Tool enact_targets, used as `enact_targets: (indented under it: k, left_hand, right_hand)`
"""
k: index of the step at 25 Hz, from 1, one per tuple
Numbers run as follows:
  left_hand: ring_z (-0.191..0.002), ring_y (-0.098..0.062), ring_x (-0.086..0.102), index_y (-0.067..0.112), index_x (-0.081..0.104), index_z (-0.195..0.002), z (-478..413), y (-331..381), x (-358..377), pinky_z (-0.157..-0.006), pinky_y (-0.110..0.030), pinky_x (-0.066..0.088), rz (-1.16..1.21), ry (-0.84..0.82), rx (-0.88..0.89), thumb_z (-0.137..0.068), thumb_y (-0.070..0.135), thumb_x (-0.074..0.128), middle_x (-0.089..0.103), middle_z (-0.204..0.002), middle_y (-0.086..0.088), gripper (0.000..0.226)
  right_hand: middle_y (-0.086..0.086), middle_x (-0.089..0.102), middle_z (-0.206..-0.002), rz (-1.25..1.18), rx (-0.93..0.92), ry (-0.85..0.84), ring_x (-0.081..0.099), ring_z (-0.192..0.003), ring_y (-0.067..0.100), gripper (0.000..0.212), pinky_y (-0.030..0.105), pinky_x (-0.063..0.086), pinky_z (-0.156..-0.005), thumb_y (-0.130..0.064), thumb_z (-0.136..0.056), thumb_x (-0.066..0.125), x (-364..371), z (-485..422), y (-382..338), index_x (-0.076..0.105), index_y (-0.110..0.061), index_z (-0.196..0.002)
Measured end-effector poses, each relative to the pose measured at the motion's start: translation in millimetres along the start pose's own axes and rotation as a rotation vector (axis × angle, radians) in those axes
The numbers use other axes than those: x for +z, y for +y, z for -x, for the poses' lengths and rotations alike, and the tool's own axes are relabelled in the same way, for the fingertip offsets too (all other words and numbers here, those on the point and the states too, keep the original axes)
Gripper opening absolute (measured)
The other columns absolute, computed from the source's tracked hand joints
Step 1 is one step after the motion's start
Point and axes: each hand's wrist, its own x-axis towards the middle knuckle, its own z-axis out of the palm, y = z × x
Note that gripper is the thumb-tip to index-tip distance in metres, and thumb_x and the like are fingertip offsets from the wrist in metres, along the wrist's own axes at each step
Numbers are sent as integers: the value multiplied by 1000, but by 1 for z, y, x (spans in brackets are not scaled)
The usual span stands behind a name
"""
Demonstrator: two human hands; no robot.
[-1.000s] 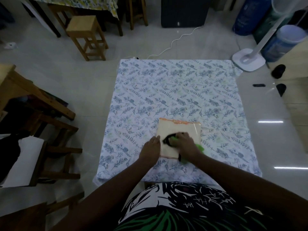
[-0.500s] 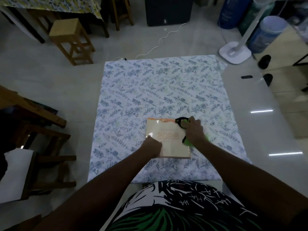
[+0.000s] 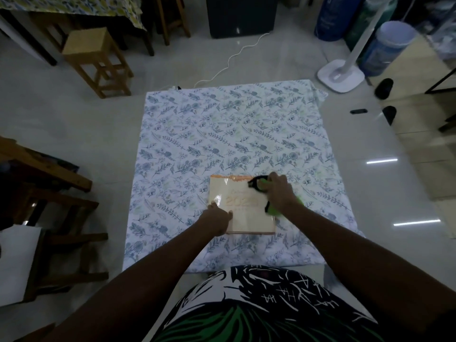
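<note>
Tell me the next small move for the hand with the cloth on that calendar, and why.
Probably sweep the cloth leftward along the far edge of the calendar. The right hand grips the cloth at the far right corner, the rest of the glossy cover lies bare, and the left hand presses on the near left part, which should keep the calendar from sliding.

Wooden stool [image 3: 86, 41], white cable [image 3: 232, 58], fan base [image 3: 341, 75]

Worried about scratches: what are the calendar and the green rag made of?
The calendar looks like card or paper under glossy clear plastic: bright glare streaks show on its cover. The green rag seems to be soft fabric, bunched under the right hand; its weave is unclear.
</note>
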Motion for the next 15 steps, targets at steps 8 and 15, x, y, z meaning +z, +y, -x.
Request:
enact_targets:
  k: [8,15]
  left_hand:
    - [-147,-47,17,36,13,-155,5,-1,10,-115,-52,34,66,76,-87,-99,22,51,-3,-161,-31,69]
    - [-153,-28,10,28,7,-157,17,-29,28,-121,-49,26,257,151,-28,-97,8,51,-10,-166,-10,77]
  right_hand:
    - [7,56,-126,-31,-263,-89,52,-113,34,42,48,54,-85,-16,-90,63,36,63,-50,52,-32,-128]
    - [7,49,-128,27,-96,-75,45,-114,34,39,42,45,-91,-17,-95,56,18,6,-47,55,-33,-130]
